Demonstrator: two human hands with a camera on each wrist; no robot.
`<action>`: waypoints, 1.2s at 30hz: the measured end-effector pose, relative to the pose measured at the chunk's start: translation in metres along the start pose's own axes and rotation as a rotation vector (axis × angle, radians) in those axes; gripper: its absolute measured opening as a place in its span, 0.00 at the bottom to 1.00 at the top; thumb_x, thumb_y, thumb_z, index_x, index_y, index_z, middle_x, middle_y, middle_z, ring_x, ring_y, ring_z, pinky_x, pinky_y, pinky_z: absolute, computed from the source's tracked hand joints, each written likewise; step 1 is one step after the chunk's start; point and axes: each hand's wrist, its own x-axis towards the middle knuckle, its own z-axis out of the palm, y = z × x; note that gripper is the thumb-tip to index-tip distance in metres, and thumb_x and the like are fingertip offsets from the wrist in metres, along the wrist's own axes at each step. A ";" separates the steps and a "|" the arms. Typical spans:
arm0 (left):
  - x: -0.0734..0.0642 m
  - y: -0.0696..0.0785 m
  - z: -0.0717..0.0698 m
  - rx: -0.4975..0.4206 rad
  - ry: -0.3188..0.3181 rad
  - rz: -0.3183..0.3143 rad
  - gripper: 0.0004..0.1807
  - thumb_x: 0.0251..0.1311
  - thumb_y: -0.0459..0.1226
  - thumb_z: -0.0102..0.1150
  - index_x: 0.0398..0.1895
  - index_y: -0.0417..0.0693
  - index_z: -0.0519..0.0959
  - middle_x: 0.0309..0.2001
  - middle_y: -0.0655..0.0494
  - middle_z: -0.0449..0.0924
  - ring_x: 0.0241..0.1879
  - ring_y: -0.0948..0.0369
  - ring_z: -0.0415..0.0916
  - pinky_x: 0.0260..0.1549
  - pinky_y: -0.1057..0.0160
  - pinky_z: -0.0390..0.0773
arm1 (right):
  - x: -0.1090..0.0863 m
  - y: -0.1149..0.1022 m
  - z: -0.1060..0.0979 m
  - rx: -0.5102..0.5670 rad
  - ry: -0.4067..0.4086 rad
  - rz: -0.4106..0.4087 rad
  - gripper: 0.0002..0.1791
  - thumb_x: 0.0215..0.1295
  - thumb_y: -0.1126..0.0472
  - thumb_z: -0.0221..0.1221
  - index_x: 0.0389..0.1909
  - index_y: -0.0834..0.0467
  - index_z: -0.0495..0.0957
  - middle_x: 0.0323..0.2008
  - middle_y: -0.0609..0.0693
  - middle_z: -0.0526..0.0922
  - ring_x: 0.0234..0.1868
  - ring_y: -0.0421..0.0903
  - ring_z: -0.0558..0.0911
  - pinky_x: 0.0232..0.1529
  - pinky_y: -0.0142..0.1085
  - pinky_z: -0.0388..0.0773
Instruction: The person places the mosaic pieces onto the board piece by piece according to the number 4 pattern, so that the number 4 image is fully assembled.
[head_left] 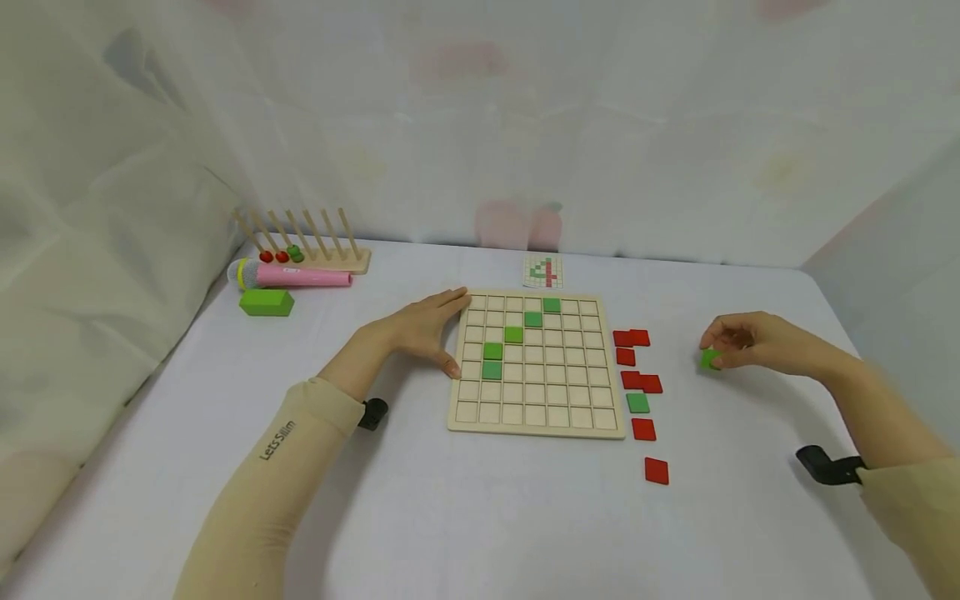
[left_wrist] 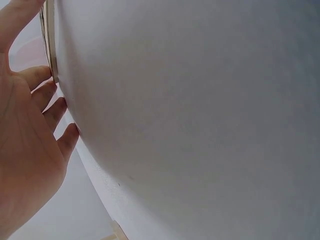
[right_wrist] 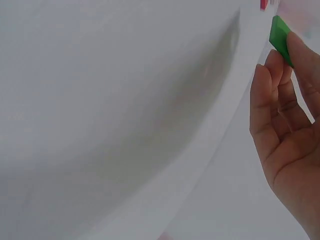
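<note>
A wooden grid board (head_left: 536,434) lies flat on the table, with several green square tiles (head_left: 513,335) in a slanting line of its cells. My left hand (head_left: 422,329) rests against the board's left edge, thumb and fingers spread straight; the left wrist view shows the fingertips (left_wrist: 45,92) at the board's side. To the right of the board, my right hand (head_left: 750,340) pinches a green tile (right_wrist: 281,40) between thumb and fingers, over the table. Between board and right hand lie several red tiles (head_left: 643,429) and a single green tile (head_left: 637,403).
Behind the board lies a small pattern card (head_left: 543,271) with green and red squares. At the back left are a pegged wooden stand (head_left: 362,260) with red and green beads, a pink toy microphone (head_left: 303,276) and a green block (head_left: 267,302). White cloth (head_left: 637,167) hangs behind the table.
</note>
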 end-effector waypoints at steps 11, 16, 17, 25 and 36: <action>0.001 0.000 0.000 -0.003 -0.009 -0.001 0.72 0.35 0.62 0.77 0.80 0.49 0.45 0.82 0.52 0.36 0.81 0.48 0.38 0.78 0.42 0.48 | 0.047 -0.056 0.023 -0.009 -0.063 -0.082 0.08 0.61 0.59 0.66 0.41 0.49 0.81 0.34 0.47 0.80 0.38 0.43 0.76 0.36 0.30 0.76; 0.001 -0.001 0.001 -0.004 -0.006 -0.003 0.72 0.35 0.62 0.77 0.80 0.49 0.45 0.82 0.53 0.36 0.81 0.48 0.38 0.78 0.42 0.49 | 0.061 -0.073 0.033 0.020 -0.090 -0.132 0.07 0.61 0.60 0.66 0.40 0.49 0.81 0.30 0.48 0.79 0.35 0.41 0.77 0.36 0.30 0.75; 0.001 -0.001 0.001 -0.003 -0.005 -0.004 0.72 0.35 0.62 0.77 0.80 0.49 0.45 0.82 0.53 0.36 0.81 0.48 0.38 0.78 0.42 0.49 | 0.064 -0.076 0.034 0.024 -0.092 -0.140 0.07 0.61 0.61 0.66 0.40 0.50 0.82 0.30 0.48 0.79 0.34 0.41 0.77 0.35 0.29 0.74; -0.002 0.000 -0.001 -0.013 -0.003 -0.006 0.72 0.35 0.61 0.78 0.80 0.49 0.45 0.82 0.53 0.36 0.81 0.48 0.38 0.78 0.41 0.48 | 0.087 -0.101 0.049 0.012 -0.080 -0.197 0.07 0.62 0.62 0.64 0.40 0.51 0.82 0.31 0.48 0.79 0.36 0.44 0.75 0.37 0.31 0.73; 0.001 -0.001 0.001 -0.006 -0.003 0.006 0.72 0.35 0.62 0.77 0.80 0.48 0.45 0.82 0.52 0.37 0.81 0.48 0.38 0.79 0.42 0.48 | 0.112 -0.127 0.062 0.041 -0.100 -0.270 0.08 0.61 0.63 0.65 0.40 0.50 0.82 0.33 0.47 0.80 0.37 0.45 0.78 0.43 0.34 0.77</action>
